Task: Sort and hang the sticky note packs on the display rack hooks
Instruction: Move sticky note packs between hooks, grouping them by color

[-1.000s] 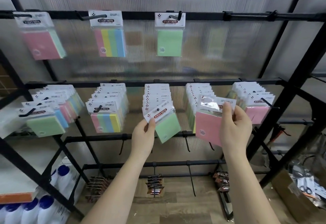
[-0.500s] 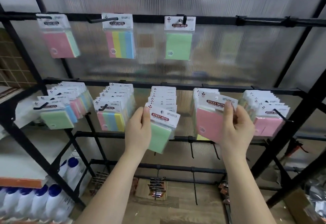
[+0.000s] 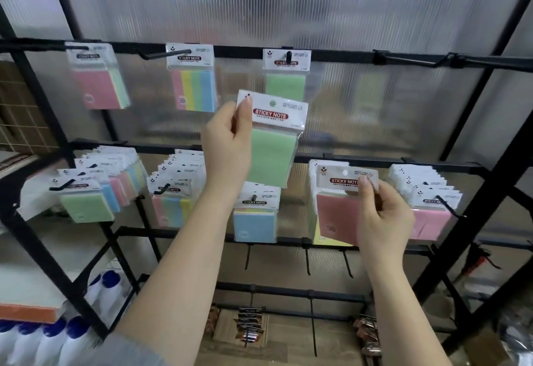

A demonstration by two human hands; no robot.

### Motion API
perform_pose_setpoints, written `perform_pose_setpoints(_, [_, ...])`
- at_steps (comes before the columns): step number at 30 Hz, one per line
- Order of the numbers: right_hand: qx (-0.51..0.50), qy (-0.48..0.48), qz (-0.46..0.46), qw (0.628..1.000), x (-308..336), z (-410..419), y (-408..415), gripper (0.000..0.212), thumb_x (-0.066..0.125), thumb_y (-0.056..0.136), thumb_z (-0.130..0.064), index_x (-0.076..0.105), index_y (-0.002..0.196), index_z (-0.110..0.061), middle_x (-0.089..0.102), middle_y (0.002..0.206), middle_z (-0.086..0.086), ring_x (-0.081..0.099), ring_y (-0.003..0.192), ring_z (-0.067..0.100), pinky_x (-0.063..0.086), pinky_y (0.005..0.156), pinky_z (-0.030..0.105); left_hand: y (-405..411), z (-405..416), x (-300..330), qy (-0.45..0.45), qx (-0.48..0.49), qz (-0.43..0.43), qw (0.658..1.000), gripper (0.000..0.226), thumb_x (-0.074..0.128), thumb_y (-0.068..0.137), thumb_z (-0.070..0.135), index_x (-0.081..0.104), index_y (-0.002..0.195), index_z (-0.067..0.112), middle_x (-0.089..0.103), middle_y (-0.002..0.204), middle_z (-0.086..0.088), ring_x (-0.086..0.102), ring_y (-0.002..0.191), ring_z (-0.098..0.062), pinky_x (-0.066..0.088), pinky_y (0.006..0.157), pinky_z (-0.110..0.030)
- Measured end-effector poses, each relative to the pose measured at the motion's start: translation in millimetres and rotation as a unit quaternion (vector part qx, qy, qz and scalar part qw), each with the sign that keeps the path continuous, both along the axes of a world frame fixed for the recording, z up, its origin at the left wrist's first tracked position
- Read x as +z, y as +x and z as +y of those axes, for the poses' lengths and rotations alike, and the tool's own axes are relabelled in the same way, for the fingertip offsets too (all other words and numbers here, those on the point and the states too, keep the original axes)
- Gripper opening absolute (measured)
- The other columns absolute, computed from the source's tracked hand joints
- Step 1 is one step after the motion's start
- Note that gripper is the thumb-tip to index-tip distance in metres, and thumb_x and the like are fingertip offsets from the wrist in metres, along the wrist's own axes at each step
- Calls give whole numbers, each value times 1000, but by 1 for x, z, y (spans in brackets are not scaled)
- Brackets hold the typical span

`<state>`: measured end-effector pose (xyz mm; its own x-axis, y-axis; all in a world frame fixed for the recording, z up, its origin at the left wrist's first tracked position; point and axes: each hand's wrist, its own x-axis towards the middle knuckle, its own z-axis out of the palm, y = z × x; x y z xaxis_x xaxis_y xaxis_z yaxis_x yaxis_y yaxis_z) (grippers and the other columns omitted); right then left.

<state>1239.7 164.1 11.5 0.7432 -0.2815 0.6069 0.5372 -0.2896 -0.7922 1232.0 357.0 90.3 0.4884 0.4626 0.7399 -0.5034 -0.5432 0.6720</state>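
Scanning left to right along the display rack (image 3: 331, 55). Top rail, left end: pink pack (image 3: 96, 83) on its hook, then striped multicolour pack (image 3: 192, 83), then a lone green pack (image 3: 285, 77) on the third hook (image 3: 288, 56). Hooks toward the rail's right end look bare.

My left hand (image 3: 227, 146) pinches the green sticky note pack (image 3: 272, 140) by the left edge of its header card, thumb up near the corner, so the punched hole stays uncovered for the hook. Pack is raised between the middle and top rails, just below and overlapping the hung green pack; my read is it goes on that same hook, colour matching colour.

Middle rail: full hooks of mixed packs at the left, striped ones next, a blue-fronted pack (image 3: 255, 221) under my left wrist.

My right hand (image 3: 380, 215) grips the pink sticky note pack (image 3: 340, 212) by its header's right end, fingers curled round it. It sits in front of the fourth middle stack; on or off that hook, I cannot tell. More pink packs (image 3: 429, 212) hang at the rail's right end.
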Motion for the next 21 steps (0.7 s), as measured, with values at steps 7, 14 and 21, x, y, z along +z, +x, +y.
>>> perform_pose_setpoints(7, [-4,-11,-15,1000,8,2,2,42,54,97,-18,43,61,-38,51,54,-29,47,57,-8,32,55,7,20,-9,34,-1,-19,-73,997,46,51,97,23,24,59,24,20,54,9,23,50,-5,19,49,-19])
perform_pose_setpoints(14, [-5,-10,-19,1000,10,7,6,41,54,97,-19,44,61,-36,50,54,-25,45,57,-5,31,55,10,33,-11,45,-13,-12,-94,995,47,52,96,22,25,57,26,24,48,11,28,48,-4,20,48,-15])
perform_pose_setpoints(21, [-27,-8,-10,1000,9,8,8,47,55,96,-20,36,54,-32,43,49,-19,37,51,0,28,50,12,44,-10,44,-20,10,-77,997,47,55,92,19,27,54,23,25,45,7,28,45,-7,19,44,-16])
